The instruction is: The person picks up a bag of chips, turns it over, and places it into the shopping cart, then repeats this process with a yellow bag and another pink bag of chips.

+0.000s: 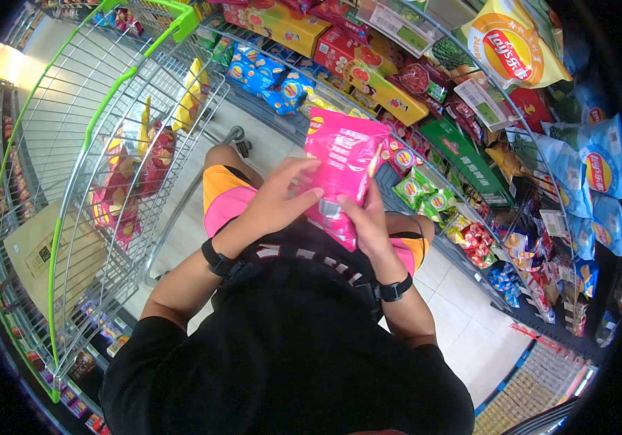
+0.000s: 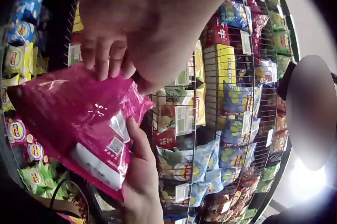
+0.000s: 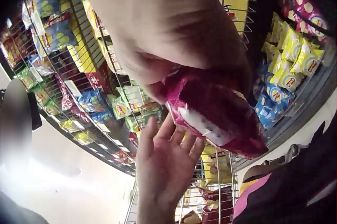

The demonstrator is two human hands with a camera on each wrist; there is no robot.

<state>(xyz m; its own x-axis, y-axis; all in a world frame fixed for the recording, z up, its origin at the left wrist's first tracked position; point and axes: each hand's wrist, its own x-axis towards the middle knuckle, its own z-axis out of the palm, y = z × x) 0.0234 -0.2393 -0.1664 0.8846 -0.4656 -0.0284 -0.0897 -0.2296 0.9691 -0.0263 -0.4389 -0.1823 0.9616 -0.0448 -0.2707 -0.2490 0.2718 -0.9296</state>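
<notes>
A bright pink bag of potato chips is held over my lap, its back with printed text and a barcode turned up. My right hand grips the bag's lower right edge, thumb across the front. In the right wrist view the right hand covers the top of the bag. My left hand lies at the bag's left side with fingers extended, the tips at the pink surface. The right wrist view shows this left hand with its palm turned up and fingers spread below the bag.
A shopping cart with green trim stands at the left, holding red chip bags, yellow bags and a flat tan package. Snack shelves curve round the front and right, with blue bags, green bags and a large yellow bag.
</notes>
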